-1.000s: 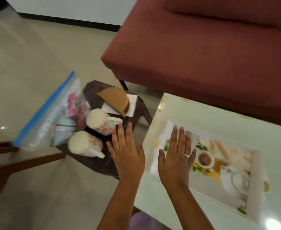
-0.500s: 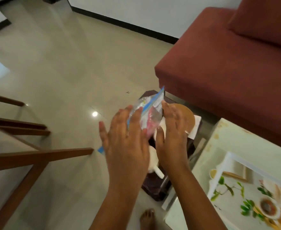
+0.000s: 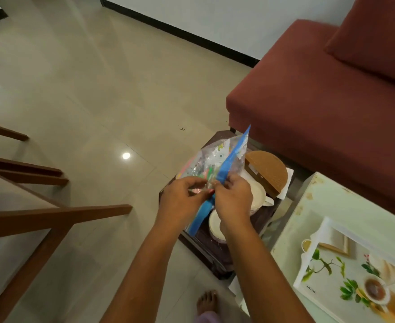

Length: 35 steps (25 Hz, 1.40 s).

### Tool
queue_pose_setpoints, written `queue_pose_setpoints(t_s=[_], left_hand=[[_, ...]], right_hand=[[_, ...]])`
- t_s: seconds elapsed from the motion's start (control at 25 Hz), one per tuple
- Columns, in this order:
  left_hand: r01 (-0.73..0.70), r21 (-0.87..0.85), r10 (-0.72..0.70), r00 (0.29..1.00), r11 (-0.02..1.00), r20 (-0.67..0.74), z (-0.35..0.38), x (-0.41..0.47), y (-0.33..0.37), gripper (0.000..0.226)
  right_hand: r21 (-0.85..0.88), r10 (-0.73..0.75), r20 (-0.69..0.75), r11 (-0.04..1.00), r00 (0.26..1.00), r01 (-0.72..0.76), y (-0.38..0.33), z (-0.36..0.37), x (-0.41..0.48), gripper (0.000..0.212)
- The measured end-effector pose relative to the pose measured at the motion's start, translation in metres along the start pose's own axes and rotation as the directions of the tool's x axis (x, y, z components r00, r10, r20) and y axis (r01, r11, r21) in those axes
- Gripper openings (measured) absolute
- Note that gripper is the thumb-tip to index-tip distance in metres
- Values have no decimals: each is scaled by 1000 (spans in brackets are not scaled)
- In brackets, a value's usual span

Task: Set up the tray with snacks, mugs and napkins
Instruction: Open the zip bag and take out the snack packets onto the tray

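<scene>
A clear zip bag of snacks [image 3: 211, 159] with a blue seal strip is held upright over a small dark stool [image 3: 217, 257]. My left hand [image 3: 182, 197] and my right hand [image 3: 232, 198] both pinch the bag's top edge at the blue strip. Two white mugs [image 3: 257, 197] [image 3: 215, 226] stand on the stool, partly hidden under my right hand. A brown half-round napkin holder [image 3: 267, 171] with white napkins [image 3: 287, 180] sits at the stool's far side. The printed white tray [image 3: 327, 231] lies on the pale table at the lower right.
A dark red sofa [image 3: 320, 101] fills the upper right, close behind the stool and the pale table [image 3: 345, 201]. Wooden chair legs [image 3: 52, 215] reach in from the left. The floor is glossy tile. My bare foot [image 3: 207, 301] shows below the stool.
My hands left the tray and went left to the stool. They lifted the snack bag and now pinch its top edge. The view swung left and down.
</scene>
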State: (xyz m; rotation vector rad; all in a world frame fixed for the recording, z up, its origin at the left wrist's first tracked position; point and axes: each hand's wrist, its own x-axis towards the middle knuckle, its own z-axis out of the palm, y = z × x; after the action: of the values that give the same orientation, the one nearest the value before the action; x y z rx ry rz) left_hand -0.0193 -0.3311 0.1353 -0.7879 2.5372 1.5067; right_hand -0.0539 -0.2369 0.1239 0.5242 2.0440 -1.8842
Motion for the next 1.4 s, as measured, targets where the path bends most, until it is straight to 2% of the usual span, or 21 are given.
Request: queue_pose_setpoints(t_s=[0.08,0.16,0.28,0.36,0.44,0.52,0.6,0.72,0.88,1.08,1.24,1.32,1.4], left_hand=[[-63,68,62,998,996,15,0,1,-2,41],[-128,125,123,991,984,54,1,2,-5,53],[-208,180,203,978,961,46,2,2,-3,58],[-266,203,266,964,942,30,3,-1,1,55],[-311,216,315,949,925,19,4,-3,3,52],[-320,199,323,946,926,20,4,-5,2,49],[-311,154,309,950,938,34,5,-4,-1,40],[-271,91,268,963,958,41,4,-1,-3,24],[-238,68,238,971,969,16,2,10,3,12],[-292,240,343,916,926,-210,3,16,15,18],[-405,246,470,814,881,-341,-8,10,46,17],[-462,229,514,792,857,-329,-15,1,74,17],[-516,137,534,815,845,-225,-17,-11,103,18]], right_hand=[[138,16,39,990,999,-22,9,-3,6,17],[280,5,85,960,996,-29,12,-6,12,12],[338,-20,138,941,990,-28,11,-5,19,8],[380,-7,139,924,990,-47,9,-3,20,6],[437,20,133,896,991,-76,10,-2,18,17],[489,37,126,867,991,-94,12,-1,16,30],[508,29,152,855,988,-103,14,-2,15,33],[494,-3,262,859,965,-131,12,-4,16,28],[503,-13,422,836,907,-221,10,-3,20,31],[475,-63,463,860,884,-188,-6,4,22,26],[535,-183,450,839,874,-100,-44,1,16,24],[563,-253,415,826,874,-28,-67,-11,9,24],[590,-331,391,806,859,42,-88,-33,0,23]])
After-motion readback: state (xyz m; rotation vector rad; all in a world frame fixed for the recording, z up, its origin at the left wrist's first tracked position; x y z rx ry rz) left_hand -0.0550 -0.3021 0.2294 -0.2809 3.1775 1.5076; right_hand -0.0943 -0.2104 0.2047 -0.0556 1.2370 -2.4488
